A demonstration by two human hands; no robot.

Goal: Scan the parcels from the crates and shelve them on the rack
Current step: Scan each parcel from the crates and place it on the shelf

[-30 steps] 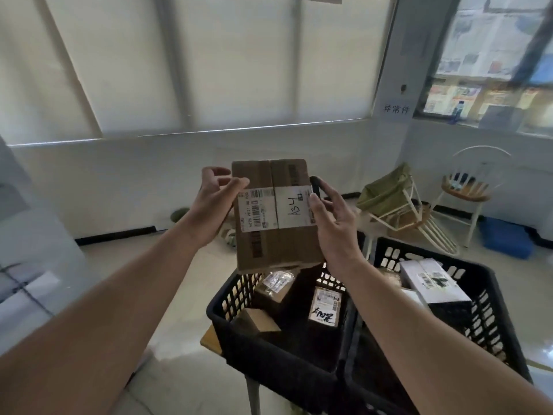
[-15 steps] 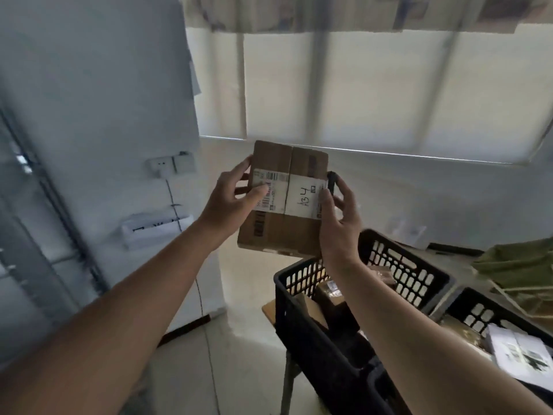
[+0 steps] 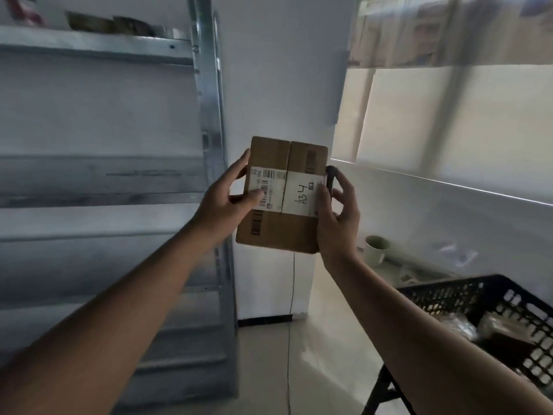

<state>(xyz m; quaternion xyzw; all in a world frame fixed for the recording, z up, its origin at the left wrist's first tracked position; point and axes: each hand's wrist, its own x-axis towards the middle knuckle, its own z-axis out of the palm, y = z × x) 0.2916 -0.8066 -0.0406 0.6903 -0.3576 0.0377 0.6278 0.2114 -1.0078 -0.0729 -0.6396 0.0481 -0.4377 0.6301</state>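
At the middle of the frame, the left hand (image 3: pixel 223 202) and the right hand (image 3: pixel 336 217) are gripping a cardboard box (image 3: pixel 282 194) by its sides, near the metal rack (image 3: pixel 119 181) at left. Such light side grip may be letting it slip before shelving.

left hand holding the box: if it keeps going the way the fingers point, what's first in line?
The left hand already grips the cardboard parcel, fingers pointing up and right. Beyond the parcel, probably the white wall; depth unclear.
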